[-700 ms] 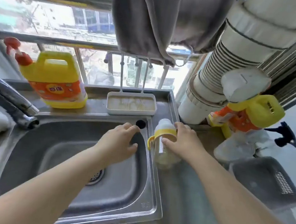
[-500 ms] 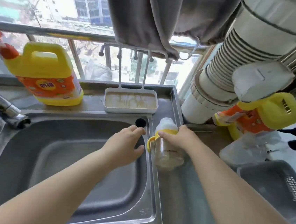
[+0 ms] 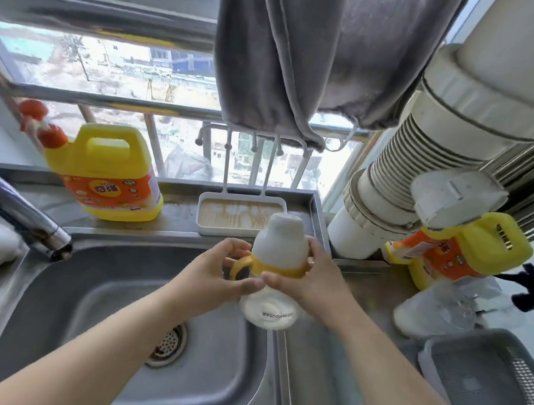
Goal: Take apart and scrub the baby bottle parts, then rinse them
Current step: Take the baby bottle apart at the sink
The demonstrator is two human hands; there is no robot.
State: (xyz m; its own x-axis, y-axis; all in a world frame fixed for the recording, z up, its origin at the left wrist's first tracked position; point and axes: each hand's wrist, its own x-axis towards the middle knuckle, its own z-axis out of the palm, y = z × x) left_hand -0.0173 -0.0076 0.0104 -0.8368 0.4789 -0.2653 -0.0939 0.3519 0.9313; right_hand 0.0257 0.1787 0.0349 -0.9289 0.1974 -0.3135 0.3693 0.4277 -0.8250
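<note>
- Head view: the clear plastic baby bottle with a yellow collar and frosted white cap (image 3: 277,262) is held in the air over the right rim of the stainless steel sink (image 3: 136,307), tilted so its base faces the camera and its cap points toward the window.
- Left hand (image 3: 215,277) grips the bottle's left side, fingers curled round the yellow handle loop, thumb across the front of the body.
- Right hand (image 3: 308,281) wraps the right side at collar height, fingers curled behind, thumb in front. Both hands are clamped on the one bottle, thumbs nearly touching.
- The bottle looks fully assembled; judged step: pulling the cap off or unscrewing the collar.
- To do it well: let one hand hold the body still while the other takes the cap or collar alone. As it stands both hands sit at the collar, so a twist would likely fight itself.
- Keep the work over the basin, so a loose part drops into it rather than onto the steel desk (image 3: 317,372).
- The chrome tap spout (image 3: 18,209) stands at left, with no water visible.
- The yellow detergent jug with an orange label (image 3: 110,172) stands on the back ledge, within reach for scrubbing.
- The grey plastic mesh basket (image 3: 485,373) at right could take the rinsed parts.
</note>
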